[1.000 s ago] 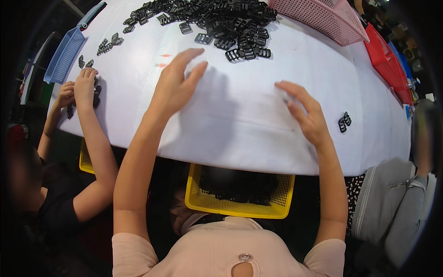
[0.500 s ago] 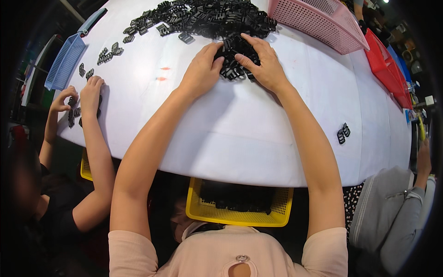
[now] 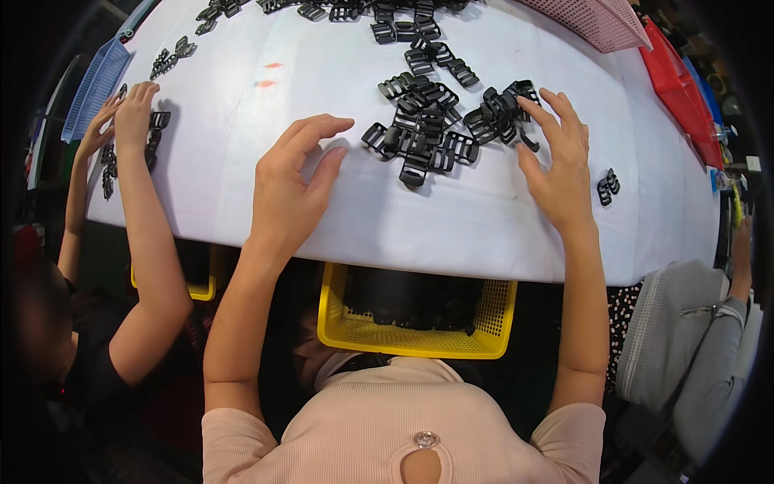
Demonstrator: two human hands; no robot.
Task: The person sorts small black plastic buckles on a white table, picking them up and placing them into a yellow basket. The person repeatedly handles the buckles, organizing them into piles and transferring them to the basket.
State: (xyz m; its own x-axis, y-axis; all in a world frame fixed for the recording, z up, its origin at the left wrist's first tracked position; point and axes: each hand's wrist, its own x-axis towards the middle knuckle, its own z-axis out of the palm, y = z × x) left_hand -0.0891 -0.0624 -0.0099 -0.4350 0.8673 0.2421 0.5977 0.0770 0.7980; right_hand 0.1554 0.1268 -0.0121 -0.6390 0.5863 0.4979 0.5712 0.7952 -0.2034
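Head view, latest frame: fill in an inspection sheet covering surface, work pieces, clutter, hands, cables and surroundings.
Surface: white-covered table; two small red marks.
Work pieces: black slotted pieces in a loose heap; smaller cluster beside it, on the right; more pieces toward the top.
Clutter: small group of pieces at far right; pink basket, red basket, blue basket around the edges.
Hands: left hand open, apart from the heap; right hand open, fingertips at the smaller cluster, contact unclear.
Cables: nothing seen.
Surroundings: yellow basket below the near edge, contents dark; co-worker's hands at left; grey-sleeved person at right.
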